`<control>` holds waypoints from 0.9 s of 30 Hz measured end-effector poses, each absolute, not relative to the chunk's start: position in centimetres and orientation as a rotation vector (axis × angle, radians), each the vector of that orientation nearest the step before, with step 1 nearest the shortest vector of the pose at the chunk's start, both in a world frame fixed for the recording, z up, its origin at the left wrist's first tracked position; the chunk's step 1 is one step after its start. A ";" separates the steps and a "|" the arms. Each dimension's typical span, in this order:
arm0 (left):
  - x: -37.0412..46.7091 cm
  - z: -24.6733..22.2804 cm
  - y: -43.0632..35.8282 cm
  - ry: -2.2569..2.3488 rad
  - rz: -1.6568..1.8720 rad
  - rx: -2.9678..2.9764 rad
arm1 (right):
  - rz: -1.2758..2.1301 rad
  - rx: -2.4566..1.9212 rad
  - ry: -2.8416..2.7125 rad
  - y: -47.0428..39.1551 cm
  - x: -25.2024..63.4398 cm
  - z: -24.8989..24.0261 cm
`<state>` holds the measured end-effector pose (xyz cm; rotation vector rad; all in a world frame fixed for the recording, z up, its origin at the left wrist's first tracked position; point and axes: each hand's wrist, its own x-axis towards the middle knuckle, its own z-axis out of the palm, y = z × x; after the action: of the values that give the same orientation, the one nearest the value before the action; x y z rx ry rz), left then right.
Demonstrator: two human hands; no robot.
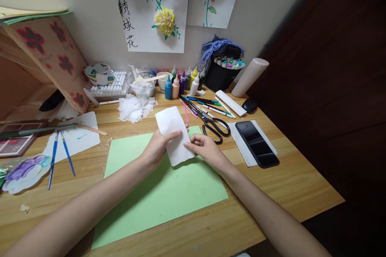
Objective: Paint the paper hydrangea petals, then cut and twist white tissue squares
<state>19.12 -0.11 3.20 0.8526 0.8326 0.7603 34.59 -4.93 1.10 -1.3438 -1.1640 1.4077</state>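
Note:
A small white rectangular sheet of paper [176,146] is held up over a light green sheet [159,196] on the wooden table. My left hand [158,144] grips it from the left, thumb across its front and fingers behind. At its right edge, my right hand [205,148] pinches the paper between thumb and curled fingers. Black-handled scissors [211,122] lie just beyond my right hand among several pens [208,102]. Past the green sheet sits a pile of torn white paper pieces [135,108].
Several paint bottles [177,86] stand near the wall beside a black marker case [223,70]. A phone [257,144] lies at right on white paper. Brushes [68,154] and a paint-stained palette [28,174] are at left. A cardboard box [57,58] stands back left.

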 end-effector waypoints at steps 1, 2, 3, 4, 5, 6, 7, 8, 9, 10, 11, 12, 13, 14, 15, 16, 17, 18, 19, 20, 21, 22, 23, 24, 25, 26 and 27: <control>19.1 3.2 0.0 0.859 0.772 0.848 | 1.414 -1.345 -1.161 -5.0 34.6 1.0; 19.1 3.3 0.1 0.885 0.789 0.840 | 1.423 -1.348 -1.160 -5.0 34.5 1.0; 19.1 3.3 0.2 0.906 0.810 0.832 | 1.432 -1.353 -1.159 -5.1 34.4 0.9; 19.1 3.4 0.4 0.919 0.830 0.827 | 1.439 -1.358 -1.160 -5.1 34.4 1.0; 19.1 3.5 0.6 0.924 0.847 0.825 | 1.442 -1.363 -1.161 -5.1 34.3 1.0; 19.0 3.5 0.8 0.922 0.864 0.827 | 1.441 -1.367 -1.163 -5.1 34.3 1.1; 19.0 3.5 0.9 0.914 0.879 0.830 | 1.438 -1.370 -1.164 -5.1 34.3 1.1; 19.1 3.4 1.0 0.904 0.891 0.831 | 1.432 -1.373 -1.160 -5.1 34.3 1.2; 19.1 3.3 1.0 0.903 0.901 0.827 | 1.424 -1.378 -1.150 -5.1 34.3 1.1; 19.2 3.1 1.0 0.911 0.908 0.819 | 1.412 -1.385 -1.132 -5.0 34.2 1.1; 19.4 2.9 0.8 0.927 0.908 0.809 | 1.397 -1.392 -1.110 -5.0 34.2 1.0; 19.6 2.6 0.7 0.948 0.897 0.804 | 1.378 -1.400 -1.087 -4.9 34.1 0.9; 19.8 2.4 0.5 0.968 0.880 0.803 | 1.362 -1.406 -1.070 -4.9 34.1 0.7; 20.1 2.1 0.3 0.985 0.863 0.811 | 1.347 -1.411 -1.058 -4.8 34.1 0.7; 20.4 1.8 0.2 0.998 0.855 0.827 | 1.339 -1.414 -1.059 -4.8 34.2 0.7; 20.7 1.6 0.2 1.013 0.861 0.848 | 1.336 -1.418 -1.079 -4.7 34.4 0.8; 21.0 1.4 0.3 1.029 0.882 0.871 | 1.321 -1.426 -1.115 -4.6 34.9 1.0; 21.4 1.3 0.5 1.043 0.919 0.891 | 1.268 -1.445 -1.164 -4.5 35.5 1.2; 21.7 1.3 0.8 1.049 0.963 0.904 | 1.170 -1.484 -1.231 -4.4 36.4 1.5; 22.1 1.3 1.3 1.046 1.005 0.910 | 1.023 -1.542 -1.298 -4.2 37.5 1.8; 22.4 1.4 1.7 1.039 1.040 0.912 | 0.804 -1.627 -1.358 -4.1 38.7 2.0; 22.7 1.5 2.2 1.033 1.069 0.916 | 0.581 -1.731 -1.424 -3.9 39.9 2.1; 22.9 1.6 2.7 1.030 1.095 0.926 | 0.414 -1.857 -1.480 -3.7 40.9 2.1; 23.1 1.7 3.2 1.035 1.121 0.949 | 0.325 -1.968 -1.528 -3.5 41.8 1.9; 23.3 1.9 3.6 1.046 1.147 0.989 | 0.296 -2.041 -1.585 -3.3 42.4 1.5; 23.5 2.0 3.9 1.061 1.178 1.041 | 0.286 -2.096 -1.632 -3.0 42.7 1.1; 23.6 2.2 4.2 1.079 1.211 1.102 | 0.275 -2.133 -1.662 -2.9 42.8 0.7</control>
<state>23.56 4.18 2.16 1.1015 1.0785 1.2107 42.80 -2.86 0.69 -2.1326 -1.6625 0.2746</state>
